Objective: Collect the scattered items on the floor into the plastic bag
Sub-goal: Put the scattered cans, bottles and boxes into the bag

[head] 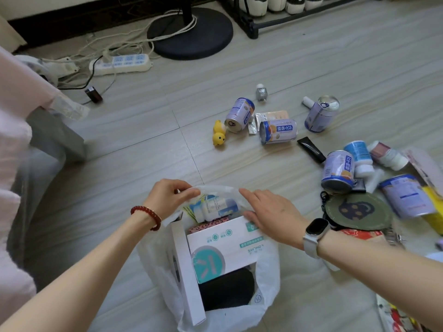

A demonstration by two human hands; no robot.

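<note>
Here, in the head view, the left hand (171, 197) pinches the far rim of the white plastic bag (268, 279), fingers closed on the thin film and holding the mouth up. The right hand (271, 215) lies flat and spread, gripping nothing, its palm resting on the near corner of a white and teal box (230, 245) that sits in the bag's mouth. Between the two hands, just under the lifted rim, a white bottle (213, 208) lies on its side inside the bag. Below the left hand a long white box (187, 271) stands along the bag's left wall, and a black item (225, 291) fills the bag nearer the person.

Beyond both hands, well apart on the floor (119, 164), lie a yellow duck toy (218, 135) and several tipped cans, one can (278, 131) near the middle of them. To the right of the right hand, near its wrist, rests a round green pouch (357, 212), with another can (338, 171) just past it.
</note>
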